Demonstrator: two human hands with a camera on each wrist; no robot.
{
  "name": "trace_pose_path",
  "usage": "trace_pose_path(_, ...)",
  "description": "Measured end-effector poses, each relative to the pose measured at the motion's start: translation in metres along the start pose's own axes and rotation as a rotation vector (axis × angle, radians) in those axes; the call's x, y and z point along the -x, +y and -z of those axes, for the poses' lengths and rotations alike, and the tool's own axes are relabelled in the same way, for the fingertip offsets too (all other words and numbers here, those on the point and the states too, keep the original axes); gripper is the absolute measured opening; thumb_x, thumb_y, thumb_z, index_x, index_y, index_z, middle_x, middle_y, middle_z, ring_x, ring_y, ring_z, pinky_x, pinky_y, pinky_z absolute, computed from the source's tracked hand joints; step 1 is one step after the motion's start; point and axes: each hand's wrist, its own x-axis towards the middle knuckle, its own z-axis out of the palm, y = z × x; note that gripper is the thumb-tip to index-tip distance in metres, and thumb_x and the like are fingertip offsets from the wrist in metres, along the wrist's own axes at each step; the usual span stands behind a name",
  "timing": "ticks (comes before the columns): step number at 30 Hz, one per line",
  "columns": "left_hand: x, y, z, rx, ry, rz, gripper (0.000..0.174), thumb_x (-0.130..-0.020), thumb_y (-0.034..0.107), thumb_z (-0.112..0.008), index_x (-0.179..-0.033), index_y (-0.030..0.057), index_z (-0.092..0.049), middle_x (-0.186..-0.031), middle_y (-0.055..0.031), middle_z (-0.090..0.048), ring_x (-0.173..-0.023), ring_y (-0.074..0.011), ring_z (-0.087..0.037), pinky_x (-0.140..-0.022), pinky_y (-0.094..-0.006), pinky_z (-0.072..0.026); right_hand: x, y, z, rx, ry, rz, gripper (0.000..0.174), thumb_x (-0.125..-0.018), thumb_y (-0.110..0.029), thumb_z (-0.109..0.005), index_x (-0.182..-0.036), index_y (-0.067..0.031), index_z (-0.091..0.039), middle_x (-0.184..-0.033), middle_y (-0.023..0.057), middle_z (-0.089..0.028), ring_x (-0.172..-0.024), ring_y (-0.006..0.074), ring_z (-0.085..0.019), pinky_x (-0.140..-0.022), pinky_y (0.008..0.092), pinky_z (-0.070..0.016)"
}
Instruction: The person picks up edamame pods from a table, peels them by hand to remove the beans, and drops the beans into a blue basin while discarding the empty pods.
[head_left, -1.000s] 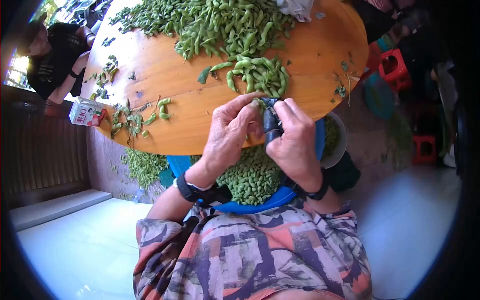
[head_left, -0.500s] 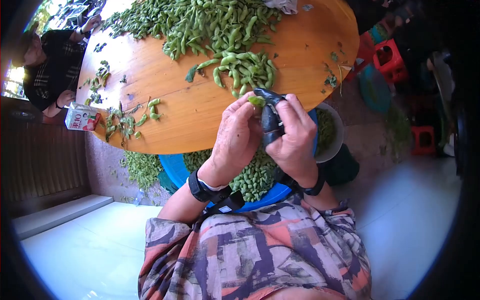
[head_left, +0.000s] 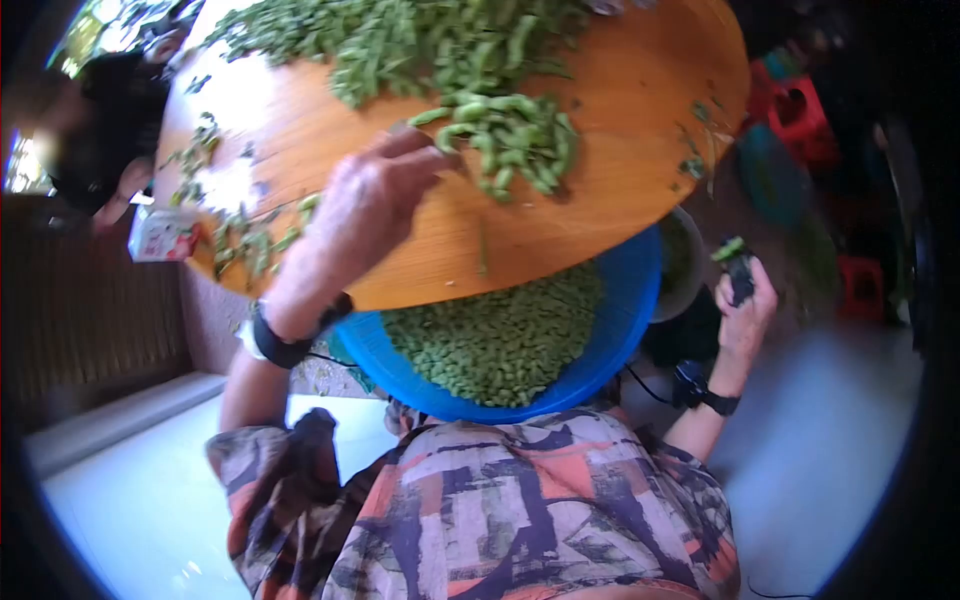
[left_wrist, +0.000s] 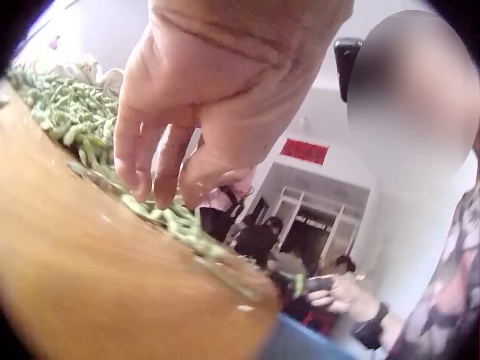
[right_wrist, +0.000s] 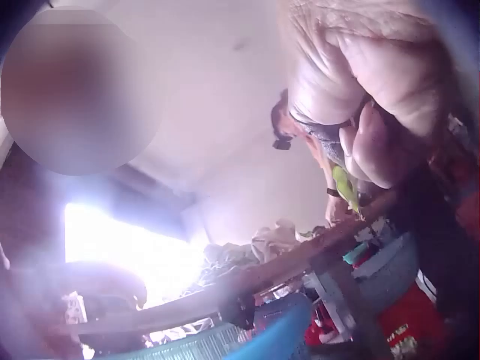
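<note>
My left hand point(head_left: 375, 205) reaches over the wooden table point(head_left: 620, 160), its fingers pointing down beside a small pile of green soybean pods point(head_left: 510, 140). In the left wrist view those fingers point(left_wrist: 161, 176) hang loosely bent right at the pods, with nothing visible in them. Off to the right of the table, my right hand point(head_left: 748, 310) pinches a green soybean pod point(head_left: 731, 248). Dark covers point(head_left: 741, 280) wrap fingers of that hand. The right wrist view shows the pod point(right_wrist: 343, 186) sticking out from the fingertips. Shelled beans point(head_left: 490, 345) fill a blue tub point(head_left: 635, 310) below the table edge.
A large heap of pods point(head_left: 410, 60) covers the table's far side. Near its left edge are a drink carton point(head_left: 160, 237) and scattered leaves and pods point(head_left: 245, 245). A pale bowl point(head_left: 692, 265) stands beside the tub, red stools point(head_left: 800, 130) at right. Another person sits at left.
The hands were together over the tub and have parted. My left hand moved forward and left to the pods; the right swung out to the right with a pod, uncovering the beans.
</note>
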Motion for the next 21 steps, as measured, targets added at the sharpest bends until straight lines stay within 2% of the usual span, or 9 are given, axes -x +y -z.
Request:
trace_pose_path(2, -0.017, -0.013, -0.001, -0.143, -0.05, -0.117, 0.027, -0.081, -0.006, -0.055, -0.102, 0.0057, -0.066, -0.095, -0.0138, -0.061, -0.086, -0.0332, -0.062, -0.073, -0.0408, -0.0512, 0.0, 0.015, 0.006, -0.16, -0.074, 0.091, 0.027, -0.096, -0.021, -0.052, -0.103, 0.0053, -0.054, -0.067, -0.0012, -0.046, -0.053, 0.0041, -0.04, -0.045, 0.0173, -0.0295)
trace_pose_path(5, -0.032, -0.017, -0.009, -0.23, -0.082, -0.143, 0.024, -0.081, -0.006, -0.057, -0.101, 0.0059, -0.067, -0.097, -0.0127, -0.061, -0.089, -0.0327, -0.061, -0.074, -0.04, -0.0501, 0.003, 0.008, 0.013, 0.02, -0.163, 0.01, 0.078, -0.075, -0.065, -0.071, -0.104, 0.0061, -0.054, -0.072, -0.001, -0.049, -0.058, 0.0032, -0.043, -0.047, 0.0177, -0.0299)
trace_pose_path(7, -0.033, -0.023, -0.014, -0.275, 0.0, -0.179, 0.021, -0.08, -0.005, -0.061, -0.098, 0.0049, -0.067, -0.097, -0.0126, -0.06, -0.085, -0.0336, -0.062, -0.072, -0.0409, -0.0503, 0.002, 0.003, 0.011, 0.104, -0.035, -0.129, 0.027, -0.091, -0.026, -0.064, -0.095, 0.0011, -0.062, -0.066, -0.0021, -0.051, -0.058, 0.0021, -0.044, -0.048, 0.0188, -0.0325)
trace_pose_path(9, -0.033, -0.028, -0.014, -0.237, 0.046, -0.223, 0.017, -0.08, -0.005, -0.063, -0.096, 0.0035, -0.066, -0.095, -0.0095, -0.06, -0.079, -0.0267, -0.062, -0.065, -0.0359, -0.0504, 0.001, 0.002, 0.013, 0.376, 0.025, -0.147, 0.015, -0.086, -0.004, -0.054, -0.095, 0.0005, -0.065, -0.062, -0.0027, -0.05, -0.056, 0.0066, -0.048, -0.048, 0.025, -0.0376)
trace_pose_path(12, -0.027, -0.047, -0.005, 0.056, 0.087, 0.022, 0.013, -0.085, -0.002, -0.061, -0.098, 0.0017, -0.063, -0.097, -0.0006, -0.061, -0.071, -0.0066, -0.055, -0.054, -0.0222, -0.0426, -0.004, 0.02, 0.032, 0.727, 0.056, 0.042, 0.025, -0.08, 0.002, -0.052, -0.101, 0.0017, -0.064, -0.063, -0.0013, -0.053, -0.055, 0.0134, -0.051, -0.051, 0.0303, -0.0421)
trace_pose_path(15, -0.016, -0.059, 0.016, 0.308, 0.209, 0.244, 0.019, -0.091, 0.005, -0.058, -0.11, 0.0061, -0.061, -0.091, 0.0003, -0.063, -0.066, -0.0047, -0.05, -0.051, -0.0198, -0.0364, 0.002, 0.015, 0.024, 1.07, 0.194, 0.24, 0.031, -0.075, 0.006, -0.049, -0.103, 0.0028, -0.063, -0.068, 0.0009, -0.06, -0.057, 0.0182, -0.053, -0.056, 0.0303, -0.0439)
trace_pose_path(16, -0.015, -0.053, 0.021, 0.516, 0.212, 0.413, 0.022, -0.095, 0.012, -0.055, -0.116, 0.0066, -0.059, -0.085, 0.0009, -0.064, -0.058, -0.0026, -0.043, -0.048, -0.0185, -0.0302, 0.001, 0.008, 0.012, 0.898, 0.186, 0.275, 0.029, -0.078, 0.004, -0.05, -0.104, 0.0021, -0.064, -0.072, 0.0017, -0.063, -0.059, 0.0164, -0.053, -0.057, 0.0291, -0.0445)
trace_pose_path(18, -0.007, -0.059, 0.017, 0.732, 0.178, 0.306, 0.027, -0.095, 0.015, -0.056, -0.12, 0.0024, -0.055, -0.084, -0.0016, -0.065, -0.051, -0.0026, -0.039, -0.047, -0.0179, -0.029, 0.003, -0.023, -0.018, 0.669, 0.113, 0.23, 0.026, -0.084, 0.002, -0.052, -0.107, 0.0011, -0.064, -0.078, 0.0029, -0.067, -0.062, 0.0125, -0.055, -0.059, 0.0269, -0.0458)
trace_pose_path(21, -0.002, -0.039, -0.001, 1.011, 0.242, 0.36, 0.011, -0.095, 0.01, -0.059, -0.102, 0.002, -0.059, -0.079, -0.0051, -0.064, -0.052, -0.0056, -0.045, -0.046, -0.0201, -0.0347, 0.019, -0.057, -0.072, 0.291, -0.135, 0.056, 0.027, -0.091, -0.003, -0.051, -0.113, -0.0022, -0.066, -0.079, 0.002, -0.067, -0.067, 0.0063, -0.057, -0.059, 0.0219, -0.046)
